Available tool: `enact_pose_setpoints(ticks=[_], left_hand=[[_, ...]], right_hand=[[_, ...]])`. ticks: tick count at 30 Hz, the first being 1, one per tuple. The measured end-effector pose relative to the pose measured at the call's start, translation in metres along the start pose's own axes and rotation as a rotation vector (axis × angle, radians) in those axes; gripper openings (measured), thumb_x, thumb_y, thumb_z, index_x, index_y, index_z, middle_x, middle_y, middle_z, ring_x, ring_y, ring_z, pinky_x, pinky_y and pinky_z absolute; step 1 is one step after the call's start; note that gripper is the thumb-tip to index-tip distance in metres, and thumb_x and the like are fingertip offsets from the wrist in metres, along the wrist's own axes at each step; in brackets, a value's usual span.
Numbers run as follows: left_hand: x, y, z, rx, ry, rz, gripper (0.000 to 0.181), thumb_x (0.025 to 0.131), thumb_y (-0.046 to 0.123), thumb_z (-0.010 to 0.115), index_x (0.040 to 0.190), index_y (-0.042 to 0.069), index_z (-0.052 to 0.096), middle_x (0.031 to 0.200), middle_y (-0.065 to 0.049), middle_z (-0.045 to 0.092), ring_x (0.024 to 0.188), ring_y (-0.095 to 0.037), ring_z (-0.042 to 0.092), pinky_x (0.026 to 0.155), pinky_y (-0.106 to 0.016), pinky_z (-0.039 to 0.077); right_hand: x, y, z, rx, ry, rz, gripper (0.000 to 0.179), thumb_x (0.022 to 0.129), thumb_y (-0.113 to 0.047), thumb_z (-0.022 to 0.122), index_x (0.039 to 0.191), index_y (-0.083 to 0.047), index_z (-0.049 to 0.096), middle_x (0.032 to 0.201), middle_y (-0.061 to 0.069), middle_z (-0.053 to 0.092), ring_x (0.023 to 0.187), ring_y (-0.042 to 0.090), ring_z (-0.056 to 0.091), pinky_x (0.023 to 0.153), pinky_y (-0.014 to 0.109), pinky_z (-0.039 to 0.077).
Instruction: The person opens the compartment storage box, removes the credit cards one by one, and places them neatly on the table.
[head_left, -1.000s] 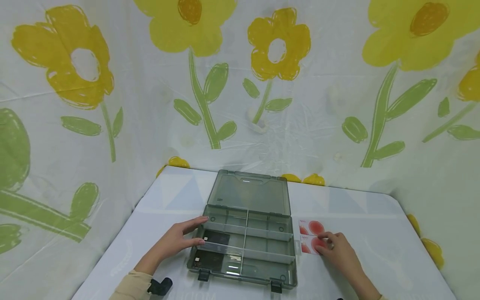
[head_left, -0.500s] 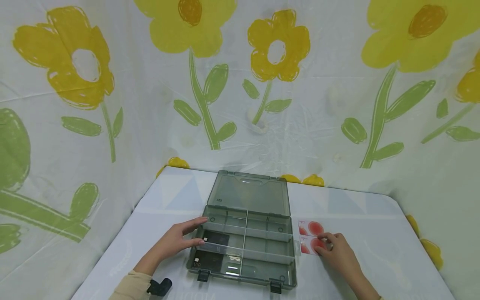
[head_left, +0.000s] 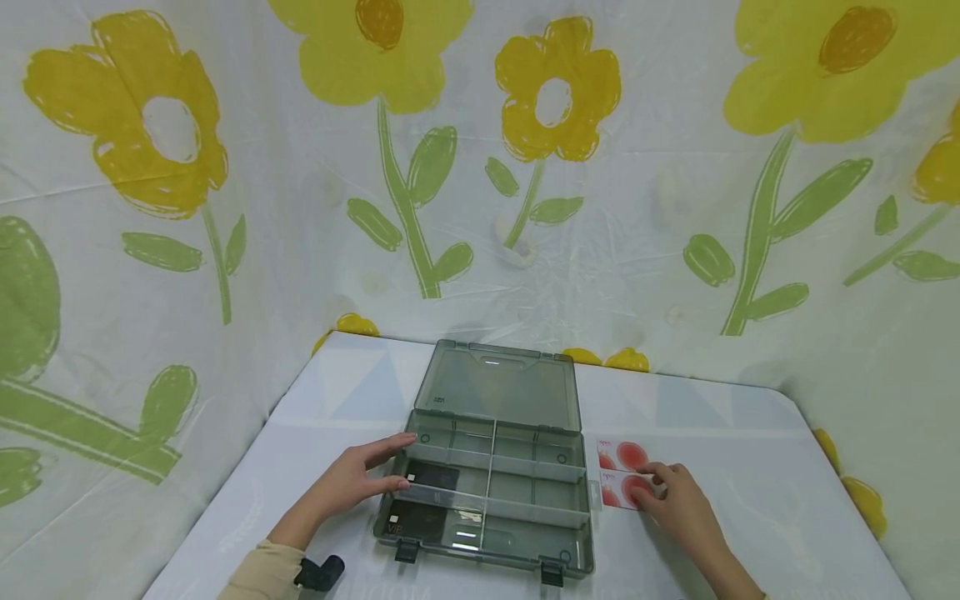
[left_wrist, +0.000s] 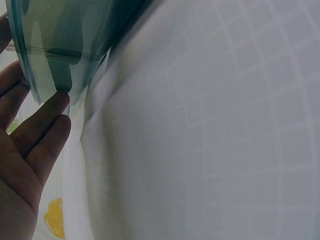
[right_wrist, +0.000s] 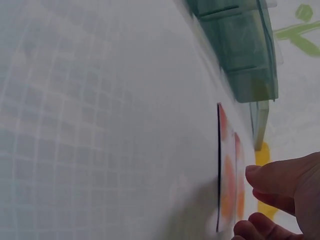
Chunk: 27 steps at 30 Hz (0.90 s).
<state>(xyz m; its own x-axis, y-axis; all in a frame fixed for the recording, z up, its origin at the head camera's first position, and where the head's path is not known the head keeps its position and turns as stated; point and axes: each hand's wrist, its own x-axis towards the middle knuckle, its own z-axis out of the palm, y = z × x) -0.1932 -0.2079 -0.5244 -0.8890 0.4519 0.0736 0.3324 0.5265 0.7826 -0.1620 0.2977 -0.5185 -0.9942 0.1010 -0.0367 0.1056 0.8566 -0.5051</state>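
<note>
My left hand (head_left: 351,481) is at the left side of a translucent grey-green divided box (head_left: 536,533), thumb and forefinger on its rim. In the left wrist view, fingers (left_wrist: 47,120) reach out against the box wall (left_wrist: 62,30). Two black cards lie in the box's left compartments: one marked VIP (head_left: 420,522) in front, another black card (head_left: 435,475) behind it. Right of the box, my right hand (head_left: 684,504) is over the right end of the nearer red-and-white card (head_left: 615,490), fingers loosely bent. The right wrist view shows a gap between thumb (right_wrist: 270,177) and card (right_wrist: 227,185).
A second red-and-white card (head_left: 618,455) lies just behind the nearer one. The box lid (head_left: 498,383) is folded back behind the compartments. Two black latches (head_left: 552,575) stick out at the box's front. A flower-printed cloth (head_left: 637,208) stands behind the white table (head_left: 772,492).
</note>
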Motion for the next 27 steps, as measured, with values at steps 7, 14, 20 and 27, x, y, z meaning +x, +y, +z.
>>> enact_pose_setpoints(ticks=[7, 14, 20, 27], left_hand=[[0.000, 0.000, -0.001, -0.011, -0.001, -0.015, 0.072, 0.089, 0.045, 0.077, 0.150, 0.015, 0.053, 0.154, -0.006, 0.049, 0.137, -0.037, 0.051, 0.111, -0.052, 0.046], [0.001, 0.001, 0.000, -0.008, 0.004, -0.016, 0.071, 0.090, 0.044, 0.077, 0.150, 0.014, 0.053, 0.154, -0.007, 0.049, 0.136, -0.038, 0.051, 0.110, -0.053, 0.047], [0.001, 0.003, 0.000, 0.005, 0.009, -0.004, 0.070, 0.090, 0.042, 0.077, 0.149, 0.012, 0.053, 0.154, -0.009, 0.049, 0.135, -0.039, 0.052, 0.110, -0.053, 0.047], [0.000, 0.005, 0.000, -0.009, 0.003, 0.002, 0.070, 0.090, 0.043, 0.077, 0.149, 0.014, 0.053, 0.156, -0.007, 0.047, 0.137, -0.038, 0.051, 0.110, -0.054, 0.046]], right_hand=[[-0.004, -0.017, -0.007, 0.024, -0.006, -0.027, 0.033, 0.091, -0.018, 0.076, 0.118, -0.002, 0.069, 0.098, 0.009, 0.058, 0.077, 0.019, 0.053, 0.057, 0.028, 0.046], [-0.012, -0.042, -0.012, 0.069, 0.008, -0.110, 0.029, 0.092, -0.017, 0.075, 0.119, -0.005, 0.071, 0.095, 0.002, 0.061, 0.077, 0.015, 0.055, 0.060, 0.025, 0.050], [-0.017, -0.066, -0.011, 0.179, -0.023, -0.167, 0.026, 0.092, -0.010, 0.075, 0.117, -0.008, 0.073, 0.092, -0.003, 0.063, 0.074, 0.010, 0.057, 0.061, 0.022, 0.052], [-0.020, -0.093, -0.005, 0.210, -0.094, -0.243, 0.025, 0.091, -0.009, 0.076, 0.115, -0.011, 0.073, 0.090, -0.007, 0.063, 0.075, 0.007, 0.059, 0.065, 0.022, 0.055]])
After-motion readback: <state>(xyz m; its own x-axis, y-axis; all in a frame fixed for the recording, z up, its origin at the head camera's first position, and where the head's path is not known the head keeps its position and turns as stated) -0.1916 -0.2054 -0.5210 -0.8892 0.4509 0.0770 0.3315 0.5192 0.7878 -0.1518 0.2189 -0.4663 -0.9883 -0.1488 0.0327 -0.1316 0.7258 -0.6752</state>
